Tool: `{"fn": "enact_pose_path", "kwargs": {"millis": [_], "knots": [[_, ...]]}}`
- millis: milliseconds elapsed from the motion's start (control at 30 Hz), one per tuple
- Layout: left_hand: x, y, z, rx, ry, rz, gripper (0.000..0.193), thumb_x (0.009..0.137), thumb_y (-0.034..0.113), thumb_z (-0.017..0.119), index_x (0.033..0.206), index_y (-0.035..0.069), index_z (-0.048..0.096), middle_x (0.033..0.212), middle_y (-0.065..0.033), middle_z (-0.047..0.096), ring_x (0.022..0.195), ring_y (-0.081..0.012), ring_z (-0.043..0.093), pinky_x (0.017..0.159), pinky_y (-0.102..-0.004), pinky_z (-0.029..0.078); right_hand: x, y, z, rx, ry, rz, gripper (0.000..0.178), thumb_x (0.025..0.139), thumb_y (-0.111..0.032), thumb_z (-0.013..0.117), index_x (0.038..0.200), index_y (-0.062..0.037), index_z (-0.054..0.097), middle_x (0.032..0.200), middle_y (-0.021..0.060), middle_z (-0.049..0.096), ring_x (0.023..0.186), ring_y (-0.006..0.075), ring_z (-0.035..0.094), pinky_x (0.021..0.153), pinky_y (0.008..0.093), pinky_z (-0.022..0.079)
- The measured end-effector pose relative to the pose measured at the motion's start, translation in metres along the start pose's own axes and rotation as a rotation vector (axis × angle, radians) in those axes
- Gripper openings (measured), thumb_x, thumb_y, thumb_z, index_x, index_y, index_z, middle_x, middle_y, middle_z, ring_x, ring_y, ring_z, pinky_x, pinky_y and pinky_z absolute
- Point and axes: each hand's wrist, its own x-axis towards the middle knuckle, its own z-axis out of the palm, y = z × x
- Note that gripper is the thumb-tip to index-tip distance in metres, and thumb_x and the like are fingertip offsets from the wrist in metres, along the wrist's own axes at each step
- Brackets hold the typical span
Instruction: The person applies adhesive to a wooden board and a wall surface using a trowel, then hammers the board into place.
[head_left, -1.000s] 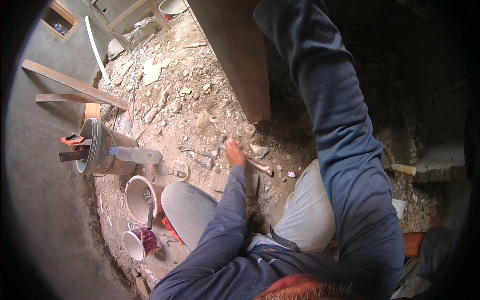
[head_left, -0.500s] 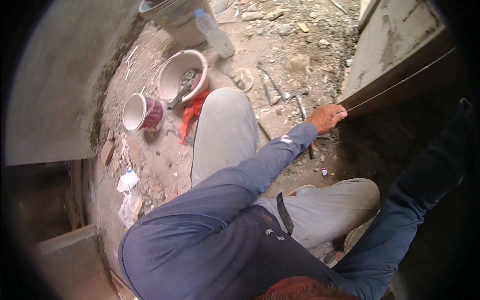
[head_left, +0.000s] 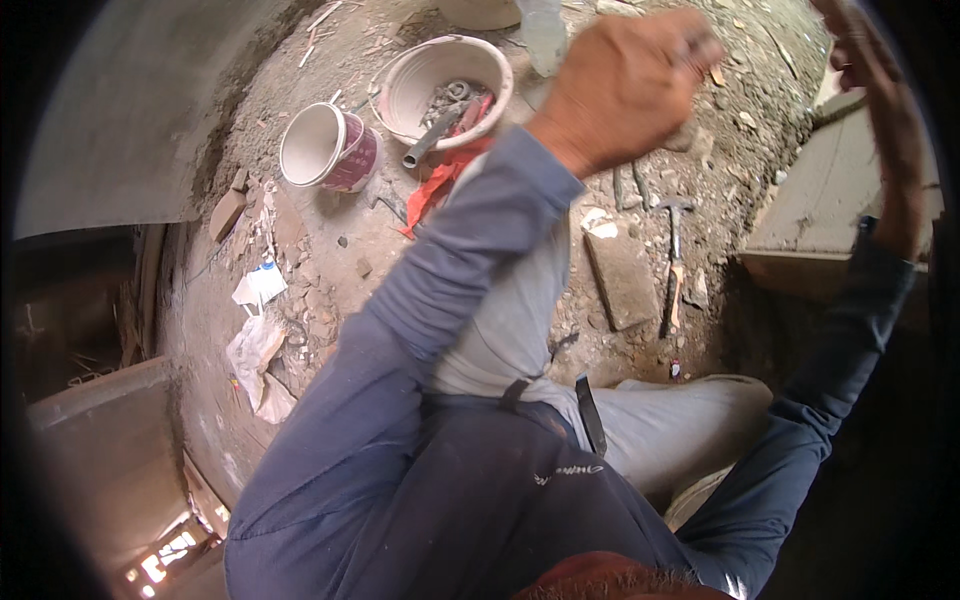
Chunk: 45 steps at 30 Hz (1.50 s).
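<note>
My left hand (head_left: 628, 90) is raised over the rubble floor, its fingers curled together in a pinch and blurred; what they hold, if anything, is hidden. At the far right my right hand (head_left: 892, 125) is lifted, seen edge-on, with fingers stretched up to the picture's dark rim. It is beside a grey concrete slab (head_left: 825, 195). Below the left hand lies a hammer (head_left: 675, 250) with an orange and black handle, next to a flat brick-like block (head_left: 622, 275). A clear plastic bottle (head_left: 543, 38) stands just left of that hand.
A pale bucket (head_left: 395, 95) holds metal tools and a grey pipe. A red cloth (head_left: 440, 190) hangs by it. Nearby, a smaller white and purple bucket (head_left: 362, 165) lies tilted. White plastic scraps (head_left: 258, 350) lie at the left, beside a plastered wall (head_left: 110, 130).
My left hand has left the slab's edge and risen up and to the left. My right hand has come up into view from the dark right side. The view has shifted.
</note>
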Motion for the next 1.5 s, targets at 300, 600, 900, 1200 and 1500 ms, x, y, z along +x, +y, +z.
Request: {"fn": "enact_pose_path", "kwargs": {"millis": [300,600,900,1200,1500], "knots": [[-0.01,-0.167,-0.142,0.06,-0.027,-0.469,0.034,0.102,0.033,0.054,0.086,0.005,0.063,0.062,0.0004,0.056,0.056,-0.0088,0.053,0.055,-0.0255,0.044,0.047,0.02,0.23,0.115,-0.224,-0.066,0.046,0.094,-0.048,0.063,0.088,-0.0023,0.068,0.069,0.0144,0.064,0.062,0.0233,0.059,0.061,0.0395,0.045],[-0.113,-0.356,-0.21,0.624,-0.196,-0.578,0.036,0.094,0.036,0.06,0.114,0.007,0.067,0.106,-0.014,0.071,0.086,-0.0269,0.069,0.079,-0.039,0.052,0.027,0.11,0.301,-0.047,-0.601,0.01,0.045,0.101,-0.043,0.054,0.111,-0.0016,0.066,0.094,0.0165,0.068,0.082,0.0285,0.067,0.077,0.0431,0.052],[-0.111,-0.252,-0.192,0.204,-0.305,-0.781,0.037,0.103,0.033,0.051,0.123,0.006,0.066,0.086,-0.0038,0.062,0.073,-0.0114,0.055,0.067,-0.0289,0.047,-0.22,0.248,0.104,-0.059,-1.044,0.933,0.023,0.094,-0.025,0.063,0.089,-0.0028,0.067,0.071,0.0085,0.066,0.063,0.0193,0.064,0.055,0.039,0.05],[-0.058,-0.151,-0.133,0.058,-0.125,-0.76,0.03,0.106,0.034,0.047,0.109,0.009,0.063,0.076,0.0038,0.05,0.061,-0.0026,0.042,0.051,-0.02,0.033,-0.322,0.235,0.209,-0.401,-0.382,0.477,0.04,0.085,-0.045,0.069,0.099,-0.0072,0.069,0.099,0.0192,0.065,0.089,0.0397,0.067,0.075,0.0505,0.052],[-0.013,0.014,0.041,0.058,-0.664,-0.101,0.022,0.105,0.021,0.052,0.106,0.001,0.062,0.08,-0.0019,0.054,0.07,-0.0099,0.051,0.065,-0.0259,0.044,-0.34,0.241,0.232,-0.501,-0.157,0.309,0.022,0.075,-0.024,0.07,0.08,-0.0029,0.068,0.084,0.016,0.062,0.081,0.0347,0.067,0.07,0.047,0.053]]}}
